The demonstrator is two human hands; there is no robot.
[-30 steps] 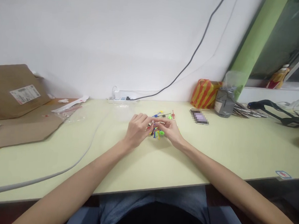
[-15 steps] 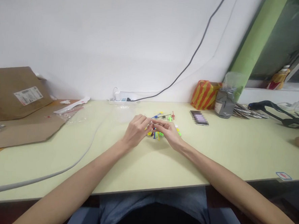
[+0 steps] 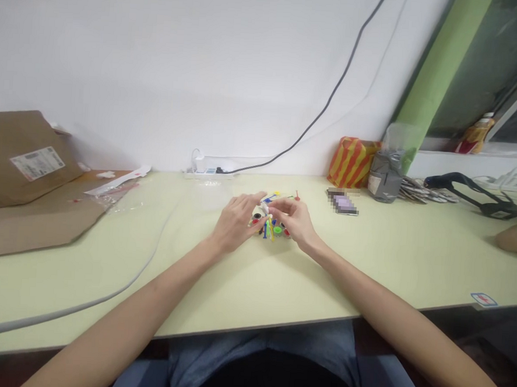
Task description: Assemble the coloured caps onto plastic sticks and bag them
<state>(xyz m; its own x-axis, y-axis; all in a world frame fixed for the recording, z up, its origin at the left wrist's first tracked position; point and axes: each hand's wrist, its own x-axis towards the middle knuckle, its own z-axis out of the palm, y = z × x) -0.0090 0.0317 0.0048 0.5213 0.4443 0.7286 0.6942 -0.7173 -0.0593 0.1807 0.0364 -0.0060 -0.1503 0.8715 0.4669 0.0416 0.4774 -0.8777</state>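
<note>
My right hand (image 3: 295,220) pinches a small white plastic piece (image 3: 264,208) between thumb and fingertips. Around that piece my left hand (image 3: 238,220) is open, its thumb and fingers apart; whether it touches the piece I cannot tell. Small colourful plastic parts lie on the table under and beside both hands. Among them are a blue stick (image 3: 265,230), a yellow stick (image 3: 272,233), a green round part (image 3: 278,231) and a black round part (image 3: 257,216). Beyond the fingers lie a blue part (image 3: 268,200) and a red part (image 3: 297,195). My hands cover some of the pile.
Behind the hands are a clear plastic bag (image 3: 208,195) and a white power strip (image 3: 207,173). A phone (image 3: 343,202), a striped bag (image 3: 353,163) and a black headset-like frame (image 3: 472,195) stand right. Cardboard (image 3: 42,221) and a grey cable (image 3: 103,297) lie left. Another person's arm (image 3: 516,238) rests far right.
My left fingers have spread away from the thumb, showing more of the white piece. My right hand still pinches, its fingers more raised. The view has shifted slightly.
</note>
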